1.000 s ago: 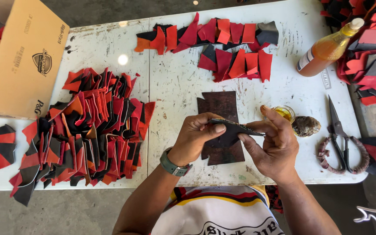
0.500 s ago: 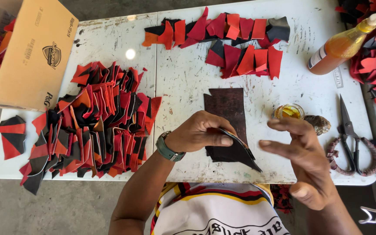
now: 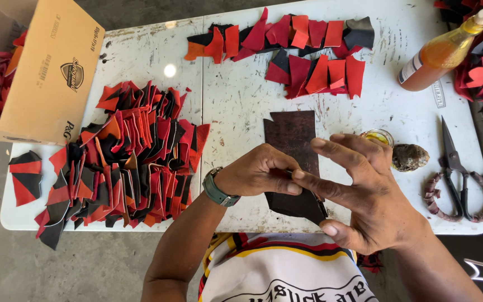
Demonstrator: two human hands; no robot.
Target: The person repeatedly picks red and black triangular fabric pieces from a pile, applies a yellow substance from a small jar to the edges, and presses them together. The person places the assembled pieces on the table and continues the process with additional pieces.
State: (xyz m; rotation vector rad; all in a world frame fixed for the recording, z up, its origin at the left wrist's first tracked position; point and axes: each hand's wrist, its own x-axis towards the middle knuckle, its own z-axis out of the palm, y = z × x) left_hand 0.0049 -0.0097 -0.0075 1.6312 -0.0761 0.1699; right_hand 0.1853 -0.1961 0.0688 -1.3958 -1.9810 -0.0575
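Pinched in the left hand point(image 3: 261, 178) is a thin dark leather piece point(image 3: 308, 196), held over the brown leather sheet point(image 3: 292, 137) on the white table point(image 3: 236, 100). Right hand point(image 3: 364, 193) is spread open — its index fingertip touches the piece near the left thumb. A small glue jar point(image 3: 379, 137), scissors point(image 3: 455, 168) and an amber bottle point(image 3: 440, 53) sit to the right; red-and-black cut pieces point(image 3: 124, 162) are heaped at left.

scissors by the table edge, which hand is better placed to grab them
Right. The right hand is open with fingers spread and lies nearer the scissors. The left hand pinches a dark leather piece, farther away.
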